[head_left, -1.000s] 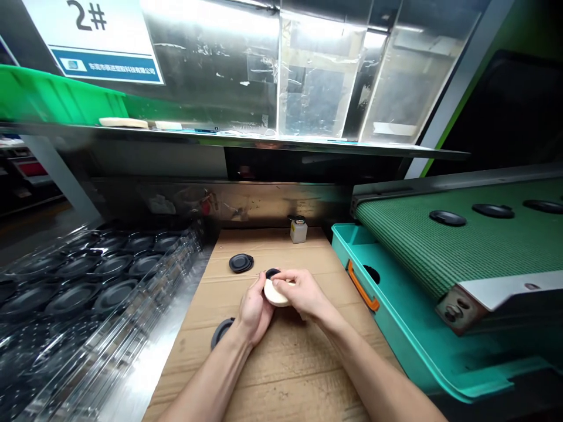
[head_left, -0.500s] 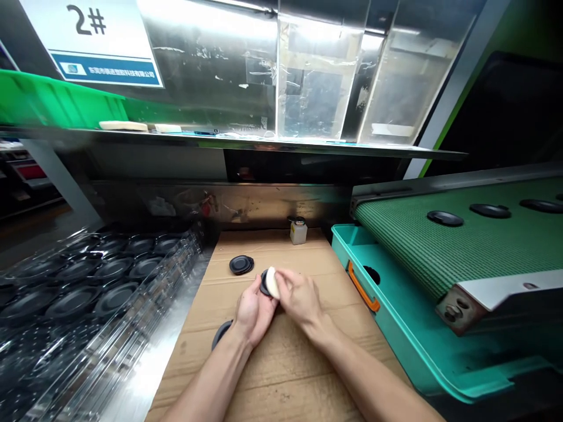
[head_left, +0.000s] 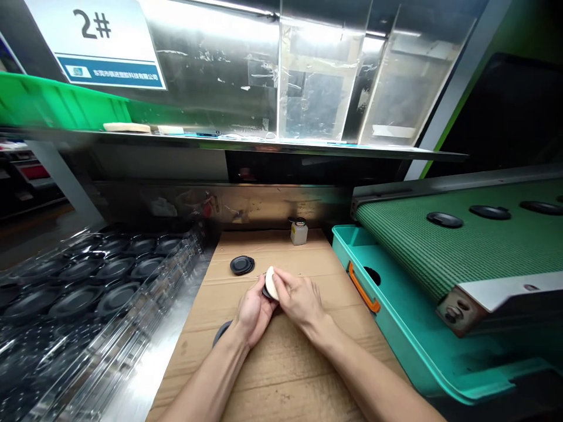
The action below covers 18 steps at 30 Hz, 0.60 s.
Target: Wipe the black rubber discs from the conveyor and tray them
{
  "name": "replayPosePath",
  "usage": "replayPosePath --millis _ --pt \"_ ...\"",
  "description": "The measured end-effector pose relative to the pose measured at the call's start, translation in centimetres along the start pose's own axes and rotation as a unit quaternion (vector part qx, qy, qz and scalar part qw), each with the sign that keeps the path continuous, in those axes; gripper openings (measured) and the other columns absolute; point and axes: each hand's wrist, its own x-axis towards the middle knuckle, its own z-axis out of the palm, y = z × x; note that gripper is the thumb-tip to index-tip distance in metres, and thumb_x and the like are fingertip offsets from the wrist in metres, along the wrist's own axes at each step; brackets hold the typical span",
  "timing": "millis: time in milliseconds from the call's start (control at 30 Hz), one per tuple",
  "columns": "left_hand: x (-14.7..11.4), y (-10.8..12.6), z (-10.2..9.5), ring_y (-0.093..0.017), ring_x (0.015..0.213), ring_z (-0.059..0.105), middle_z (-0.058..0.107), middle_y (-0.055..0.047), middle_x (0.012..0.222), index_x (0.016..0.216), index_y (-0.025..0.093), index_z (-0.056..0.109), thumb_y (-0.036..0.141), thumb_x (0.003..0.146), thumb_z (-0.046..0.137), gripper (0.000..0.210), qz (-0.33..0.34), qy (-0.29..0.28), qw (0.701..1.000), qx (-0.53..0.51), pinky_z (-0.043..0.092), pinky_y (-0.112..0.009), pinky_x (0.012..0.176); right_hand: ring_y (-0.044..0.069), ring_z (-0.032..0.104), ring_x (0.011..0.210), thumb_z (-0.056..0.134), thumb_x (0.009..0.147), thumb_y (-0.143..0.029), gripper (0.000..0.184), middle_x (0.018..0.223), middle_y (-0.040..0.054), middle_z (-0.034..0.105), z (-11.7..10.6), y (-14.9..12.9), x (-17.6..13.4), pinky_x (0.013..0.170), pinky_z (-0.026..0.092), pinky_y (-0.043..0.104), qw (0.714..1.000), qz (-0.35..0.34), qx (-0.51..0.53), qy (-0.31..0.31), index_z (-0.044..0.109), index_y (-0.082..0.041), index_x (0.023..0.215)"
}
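My left hand [head_left: 254,313] is closed around a round black plastic lid [head_left: 265,291], held just above the cardboard-covered bench [head_left: 303,363]. Pinched in my right hand [head_left: 301,298] is a white pad [head_left: 271,283], its flat side against the lid and hiding most of it. A few stacked black discs [head_left: 241,265] lie on the cardboard beyond my left hand. Another black disc [head_left: 221,333] shows partly from behind my left wrist. Near the cardboard's far edge stands a small whitish bottle [head_left: 299,232] with a dark and metal top.
Clear plastic trays [head_left: 145,328] with many black discs stand at left. At right, a teal bin [head_left: 396,346] with an orange handle sits beneath a green conveyor belt [head_left: 440,252] carrying several black discs. A metal shelf [head_left: 272,146] crosses above, holding a green crate [head_left: 61,105].
The white pad in my right hand has shifted slightly and now covers more of the black lid. My left hand keeps its grip in nearly the same place.
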Motion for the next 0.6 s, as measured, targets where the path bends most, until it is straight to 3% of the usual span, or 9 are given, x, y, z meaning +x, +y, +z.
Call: replayPosePath --millis 167,267,367,533,600 --pt "0.0 0.0 0.1 -0.026 0.107 0.063 0.066 -0.016 0.118 0.113 0.01 0.064 0.029 0.095 0.045 0.032 0.004 -0.016 1.0 0.022 0.052 -0.04 0.094 0.023 0.068 0.092 0.034 0.096 -0.053 0.041 0.104 0.0006 0.073 -0.1 0.5 0.1 0.076 0.048 0.031 0.999 0.038 -0.005 0.01 0.059 -0.042 0.126" --pt "0.0 0.0 0.0 -0.024 0.107 0.063 0.066 -0.015 0.118 0.113 0.01 0.064 0.029 0.095 0.044 0.032 0.0 -0.011 1.0 0.018 0.052 -0.038 0.095 0.023 0.068 0.092 0.034 0.096 -0.054 0.04 0.103 0.0003 0.073 -0.1 0.7 0.3 0.076 0.048 0.031 1.0 0.01 -0.002 -0.001 0.058 -0.044 0.126" --pt "-0.1 0.0 0.1 -0.025 0.109 0.062 0.065 -0.016 0.12 0.114 0.01 0.063 0.028 0.095 0.046 0.032 0.0 -0.018 1.0 0.02 0.052 -0.039 0.095 0.023 0.068 0.091 0.031 0.097 -0.052 0.041 0.103 0.0015 0.073 0.2 0.3 -0.1 0.075 0.048 0.031 0.999 0.047 -0.009 0.008 0.059 -0.042 0.126" --pt "-0.1 0.4 0.4 -0.025 0.112 0.061 0.063 -0.017 0.123 0.115 0.008 0.062 0.028 0.096 0.042 0.035 -0.005 -0.01 1.0 -0.028 0.051 -0.036 0.098 0.026 0.068 0.074 0.031 0.097 -0.052 0.044 0.086 0.006 0.074 1.1 -1.0 -1.4 0.068 0.048 0.034 0.998 0.018 -0.062 0.008 0.049 -0.043 0.136" --pt "0.0 0.9 0.4 -0.025 0.114 0.061 0.062 -0.018 0.125 0.117 0.007 0.06 0.026 0.096 0.04 0.034 0.008 -0.004 0.999 -0.043 0.052 -0.038 0.097 0.026 0.068 0.074 0.032 0.096 -0.053 0.043 0.084 0.0062 0.073 0.9 -0.4 -0.9 0.067 0.048 0.035 0.997 0.037 -0.07 0.018 0.05 -0.043 0.135"
